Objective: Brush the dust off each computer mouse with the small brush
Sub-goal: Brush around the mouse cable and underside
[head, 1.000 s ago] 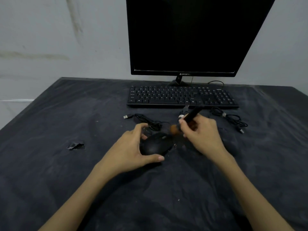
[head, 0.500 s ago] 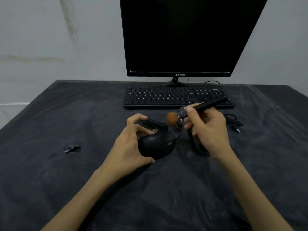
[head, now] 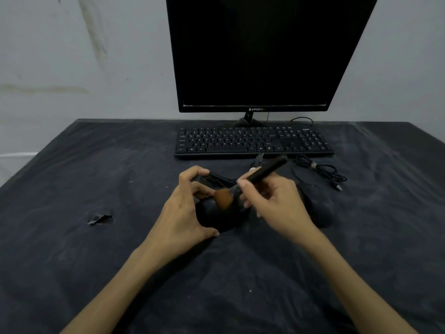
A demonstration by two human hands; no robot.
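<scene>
A black computer mouse (head: 220, 216) lies on the dark cloth in the middle of the table. My left hand (head: 184, 213) grips its left side, thumb at the near edge and fingers curled over the far end. My right hand (head: 274, 201) holds a small brush (head: 255, 180) with a black handle; its orange bristles touch the top of that mouse. A second black mouse (head: 319, 208) lies just right of my right hand, partly hidden by it.
A black keyboard (head: 252, 142) and a dark monitor (head: 262, 54) stand at the back. Coiled black cables (head: 317, 168) lie in front of the keyboard. The dusty dark cloth (head: 72, 179) has a small tear (head: 100, 219) on the left.
The brush has come down from above the mouse, and its bristles now touch the mouse's top. My left hand keeps its hold on the mouse.
</scene>
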